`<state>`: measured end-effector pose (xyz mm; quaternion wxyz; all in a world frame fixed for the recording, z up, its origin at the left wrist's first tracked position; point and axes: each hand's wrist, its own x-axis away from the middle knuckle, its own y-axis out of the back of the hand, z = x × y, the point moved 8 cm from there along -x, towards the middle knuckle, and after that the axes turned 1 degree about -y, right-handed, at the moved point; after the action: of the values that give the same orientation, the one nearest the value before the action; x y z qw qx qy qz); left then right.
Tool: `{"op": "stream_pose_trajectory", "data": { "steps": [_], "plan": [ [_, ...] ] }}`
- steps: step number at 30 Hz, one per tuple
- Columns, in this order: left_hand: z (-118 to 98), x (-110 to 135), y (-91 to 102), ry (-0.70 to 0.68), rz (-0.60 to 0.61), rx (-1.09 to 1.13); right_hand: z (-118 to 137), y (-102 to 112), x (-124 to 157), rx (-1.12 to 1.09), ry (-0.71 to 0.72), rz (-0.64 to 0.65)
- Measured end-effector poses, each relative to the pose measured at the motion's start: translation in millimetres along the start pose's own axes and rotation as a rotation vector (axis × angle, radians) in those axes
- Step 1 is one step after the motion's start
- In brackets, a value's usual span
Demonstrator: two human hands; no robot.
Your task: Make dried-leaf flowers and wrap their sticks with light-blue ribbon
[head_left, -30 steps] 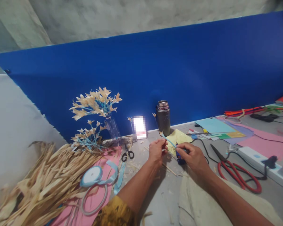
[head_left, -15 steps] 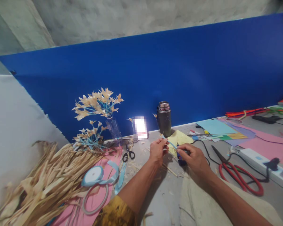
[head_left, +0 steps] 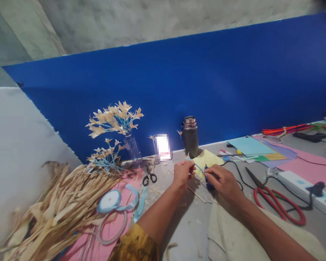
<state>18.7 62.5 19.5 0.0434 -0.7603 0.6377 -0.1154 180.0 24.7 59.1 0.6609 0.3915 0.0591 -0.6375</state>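
Strip, blue, pinched between left hand and right hand; wrapping seems in hand, next calling for steady tension.

1 held blue stem, 2 pairs of scissors, 1 flask, 1 ribbon spool, 1 vase.
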Motion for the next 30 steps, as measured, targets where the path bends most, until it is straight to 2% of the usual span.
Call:
{"op": "stream_pose_trajectory", "data": {
  "steps": [5,7,11,14,19,25,30],
  "plan": [
    [4.7,1.1,-0.7,0.040,-0.045,0.050,2.3,0.5,0.1,-0.048,-0.027,0.000],
    [6.0,1.6,-1.5,0.047,-0.061,0.076,-3.6,0.7,0.0,-0.131,-0.134,-0.018],
    [3.6,2.8,-1.0,0.014,-0.093,0.099,-25.1,-6.6,4.6,-0.383,-0.440,-0.037],
    [1.3,3.7,-0.5,-0.006,-0.095,0.093,-30.6,-12.9,6.6,-0.520,-0.529,-0.029],
    [0.2,5.4,-4.2,0.015,-0.040,0.096,-33.7,-12.0,6.3,-0.528,-0.575,-0.048],
    [5.4,6.4,-9.4,0.077,0.009,0.191,-38.2,-2.7,4.4,-0.431,-0.549,-0.121],
    [6.0,6.7,-13.5,0.070,0.060,0.240,-41.5,-0.8,3.3,-0.364,-0.524,-0.119]
  ]
}}
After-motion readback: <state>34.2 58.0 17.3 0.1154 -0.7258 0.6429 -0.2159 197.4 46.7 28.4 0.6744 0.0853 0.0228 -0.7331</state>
